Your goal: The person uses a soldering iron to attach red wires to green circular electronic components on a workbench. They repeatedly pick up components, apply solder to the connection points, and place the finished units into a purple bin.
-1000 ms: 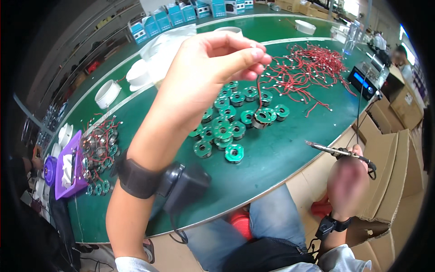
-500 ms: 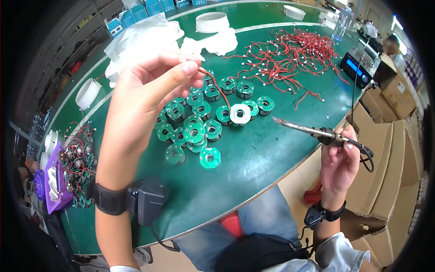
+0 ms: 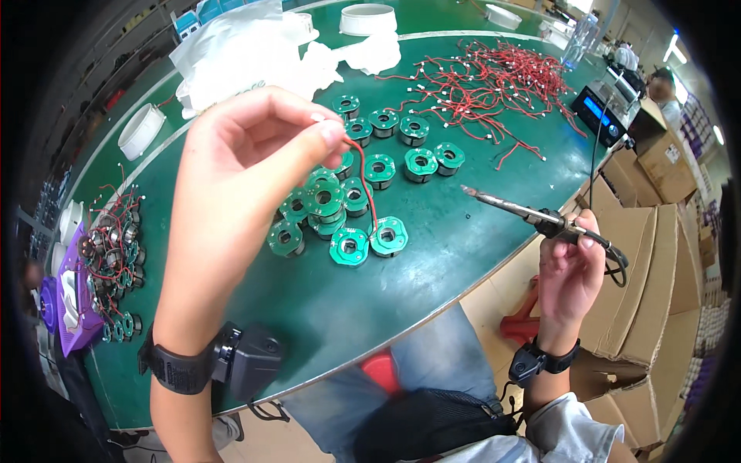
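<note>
Fingers of a worker's left hand [image 3: 245, 163] pinch the upper end of a red wire [image 3: 363, 176] above a green tabletop [image 3: 324, 320]; the wire drops down and slightly right from the fingertips to a green-topped coil [image 3: 390, 238]. A second coil [image 3: 349, 248] sits right beside that one, below the same fingers. To their right, the fingers of the right hand [image 3: 573, 279] close around a soldering iron [image 3: 532, 217], its tip pointing up and left toward the space between the hands.

Progress looks partial. Far to the left of the left fingers, a tangled heap of coils and red wires [image 3: 113, 245] beside a purple basket [image 3: 82, 328] appears to be finished work. The wire in hand reaches its coil, though whether the joint is fast cannot be told. Much seems left: a cluster of coils [image 3: 323, 199] just under and beyond the left fingers shows no wires, and a large pile of loose red wires [image 3: 513, 73] lies beyond the iron's tip, near a soldering station [image 3: 600, 113] with a lit blue screen.
</note>
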`<state>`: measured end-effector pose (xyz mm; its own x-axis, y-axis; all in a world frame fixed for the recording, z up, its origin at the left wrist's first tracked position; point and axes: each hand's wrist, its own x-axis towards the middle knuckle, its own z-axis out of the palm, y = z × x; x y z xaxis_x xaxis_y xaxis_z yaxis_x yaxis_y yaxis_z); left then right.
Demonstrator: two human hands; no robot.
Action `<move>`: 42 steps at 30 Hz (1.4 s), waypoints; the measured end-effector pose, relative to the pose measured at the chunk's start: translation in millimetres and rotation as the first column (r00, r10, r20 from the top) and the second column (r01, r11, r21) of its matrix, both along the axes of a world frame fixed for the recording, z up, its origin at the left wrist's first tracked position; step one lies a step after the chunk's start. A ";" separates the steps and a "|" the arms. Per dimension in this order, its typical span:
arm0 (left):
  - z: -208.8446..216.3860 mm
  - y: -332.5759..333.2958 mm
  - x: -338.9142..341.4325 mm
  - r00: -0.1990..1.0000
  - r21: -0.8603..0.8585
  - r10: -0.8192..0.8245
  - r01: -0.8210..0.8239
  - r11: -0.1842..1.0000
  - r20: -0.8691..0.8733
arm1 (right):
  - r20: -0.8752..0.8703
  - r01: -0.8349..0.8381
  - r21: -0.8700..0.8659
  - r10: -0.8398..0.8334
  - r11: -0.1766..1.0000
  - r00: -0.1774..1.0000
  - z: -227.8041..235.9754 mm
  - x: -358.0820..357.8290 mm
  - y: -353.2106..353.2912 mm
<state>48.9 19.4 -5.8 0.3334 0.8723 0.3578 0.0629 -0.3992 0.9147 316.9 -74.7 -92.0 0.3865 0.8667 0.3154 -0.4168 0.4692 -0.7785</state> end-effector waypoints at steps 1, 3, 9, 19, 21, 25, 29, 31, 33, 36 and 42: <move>-1.1 -0.8 -3.4 1.000 -0.003 0.013 -0.013 1.000 0.008 | 0.011 -0.014 0.019 0.014 1.000 1.000 -0.7 -4.0 0.1; -3.3 -4.5 -10.6 0.998 -0.027 0.058 -0.058 0.998 -0.008 | 0.070 0.036 -0.041 -0.033 0.999 0.997 -2.5 -13.1 -0.1; -7.7 -4.4 -24.4 0.997 0.036 0.062 -0.060 0.998 -0.053 | 0.135 0.014 -0.072 -0.004 0.997 0.991 -6.0 -33.8 0.8; -6.8 -3.9 -30.6 0.997 -0.031 0.033 -0.035 0.999 -0.071 | 0.171 0.084 -0.069 -0.071 0.994 0.983 -10.9 -54.0 -6.1; -6.7 -4.0 -31.1 0.994 -0.042 0.049 -0.053 0.998 -0.095 | 0.168 0.092 -0.075 -0.078 0.993 0.983 -10.6 -55.0 -7.1; -1.9 -4.9 -30.1 0.993 -0.080 0.045 -0.055 0.995 -0.113 | 0.167 0.117 -0.089 -0.101 0.989 0.981 -11.2 -58.9 -8.2; -1.1 -12.3 -24.7 0.997 -0.043 0.036 -0.039 0.998 -0.063 | 0.156 0.129 -0.089 -0.114 0.988 0.981 -11.9 -61.9 -8.3; -7.9 -21.2 -19.2 0.998 0.020 0.064 -0.065 0.998 0.010 | 0.161 0.131 -0.085 -0.116 0.988 0.980 -12.0 -62.6 -8.0; -12.9 -21.8 -14.3 0.995 0.066 0.064 -0.070 0.995 0.082 | 0.162 0.135 -0.086 -0.119 0.987 0.979 -11.8 -63.2 -7.9; -11.8 -20.6 -13.0 0.994 0.087 0.051 -0.060 0.994 0.101 | 0.170 0.139 -0.089 -0.123 0.986 0.978 -11.0 -63.6 -8.1; 0.7 -22.1 -18.4 1.000 -0.020 0.015 -0.016 1.000 -0.022 | 0.183 0.136 -0.091 -0.118 0.986 0.976 -10.5 -63.6 -7.5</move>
<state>30.5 -2.7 -5.1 0.3270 0.8844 0.3331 0.0886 -0.3796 0.9209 253.3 -82.2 -102.4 0.4418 0.8454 0.3001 -0.2110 0.4231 -0.8812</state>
